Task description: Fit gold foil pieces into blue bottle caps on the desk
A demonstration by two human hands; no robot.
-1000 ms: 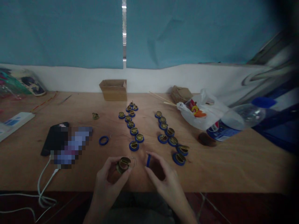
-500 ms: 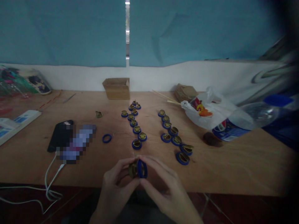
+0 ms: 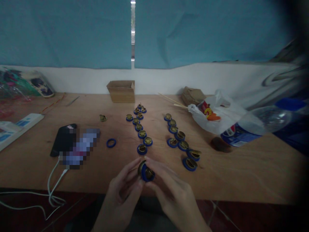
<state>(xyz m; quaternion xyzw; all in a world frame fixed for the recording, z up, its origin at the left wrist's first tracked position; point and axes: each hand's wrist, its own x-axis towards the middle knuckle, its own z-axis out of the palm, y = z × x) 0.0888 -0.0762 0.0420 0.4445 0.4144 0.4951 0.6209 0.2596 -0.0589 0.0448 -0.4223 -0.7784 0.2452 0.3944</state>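
Grasping a brass-coloured fitting and a blue ring, the left hand and the right hand meet above the near side of the wooden table, just short of the left row. The blue ring lies against the fitting, with brass visible through its opening; full seating cannot be confirmed. The left hand is closed about the fitting's left side; the right hand pinches from the right, at the blue ring. Fingers hide much of both rims. The opening faces the camera and somewhat rightward; the piece is round, its axis running away to the left.

The left row and the right row comprise similar fittings on blue rings. A loose ring and a loose fitting lie to the left. Further left, a phone-like device is obscured by pixelation; a power strip is cut off at the edge. Right: a plastic bag and a bottle. Beyond: a cardboard box, a white wall strip and blue sheeting. The far right falls into darkness.
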